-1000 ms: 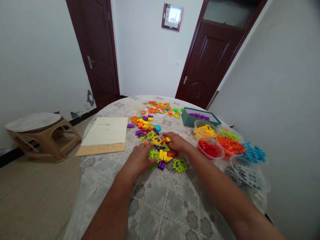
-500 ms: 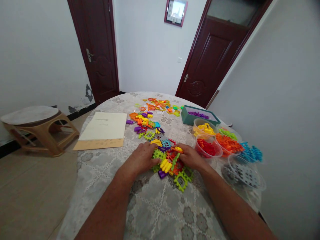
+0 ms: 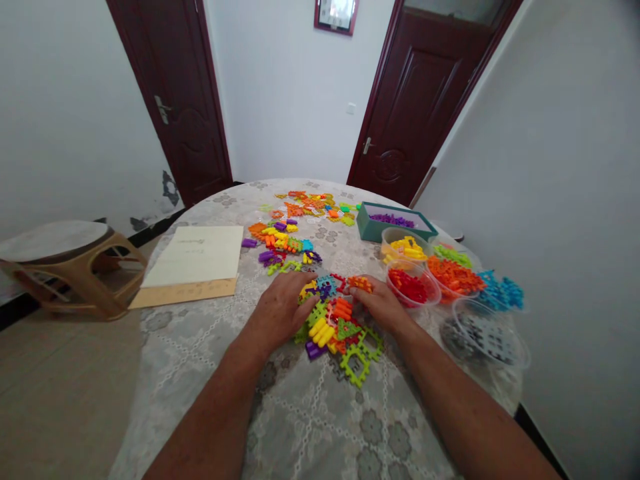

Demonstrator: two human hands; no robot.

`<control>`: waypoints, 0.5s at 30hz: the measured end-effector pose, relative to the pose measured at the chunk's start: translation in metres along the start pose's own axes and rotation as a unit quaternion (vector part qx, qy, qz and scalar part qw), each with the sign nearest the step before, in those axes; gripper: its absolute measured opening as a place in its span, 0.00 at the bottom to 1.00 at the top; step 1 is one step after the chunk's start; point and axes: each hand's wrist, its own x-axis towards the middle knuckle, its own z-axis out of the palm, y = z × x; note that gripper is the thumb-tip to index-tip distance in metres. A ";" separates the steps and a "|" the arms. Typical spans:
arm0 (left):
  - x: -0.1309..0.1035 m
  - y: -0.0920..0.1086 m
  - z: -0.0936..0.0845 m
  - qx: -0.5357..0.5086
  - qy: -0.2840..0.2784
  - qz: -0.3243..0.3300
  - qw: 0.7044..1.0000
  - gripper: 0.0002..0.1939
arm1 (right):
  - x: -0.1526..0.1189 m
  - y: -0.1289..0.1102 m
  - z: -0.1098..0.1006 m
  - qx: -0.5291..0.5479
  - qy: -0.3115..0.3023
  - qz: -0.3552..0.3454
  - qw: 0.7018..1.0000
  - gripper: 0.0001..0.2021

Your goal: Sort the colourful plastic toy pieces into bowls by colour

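A heap of colourful plastic interlocking pieces lies on the table between my hands. My left hand [image 3: 285, 308] rests along the heap's left side, thumb and fingers apart, touching green and yellow pieces. My right hand [image 3: 381, 303] pinches an orange toothed piece [image 3: 361, 284] at the heap's upper right. On top of the heap are a yellow ribbed piece [image 3: 322, 331], an orange ribbed piece [image 3: 342, 309] and a green triangular piece [image 3: 347, 329]. A purple piece [image 3: 315, 351] and a green square frame [image 3: 355, 365] lie at its near edge.
At right stand clear tubs of sorted pieces, including a red-filled tub [image 3: 437, 298] and a grey-filled tub [image 3: 526, 353]. Behind them is a green box [image 3: 371, 230] with purple pieces. More loose pieces [image 3: 313, 204] lie at the back. Paper sheets [image 3: 195, 257] lie left; a stool [image 3: 55, 240] stands beyond.
The yellow piece by my right fingers has left them; that hand now holds an orange piece. A green triangular piece now lies flatter on the heap. The view has tilted down slightly.
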 end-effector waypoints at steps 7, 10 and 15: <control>0.002 0.020 -0.007 -0.089 -0.022 -0.017 0.996 0.22 | -0.021 -0.019 0.012 0.030 -0.103 -0.052 0.993 0.18; 0.004 0.027 -0.009 -0.120 -0.061 -0.026 0.991 0.16 | -0.029 -0.024 0.024 0.052 -0.186 -0.040 0.980 0.19; 0.007 0.033 -0.014 -0.131 -0.105 -0.054 0.984 0.11 | -0.032 -0.028 0.033 0.085 -0.223 -0.036 0.970 0.21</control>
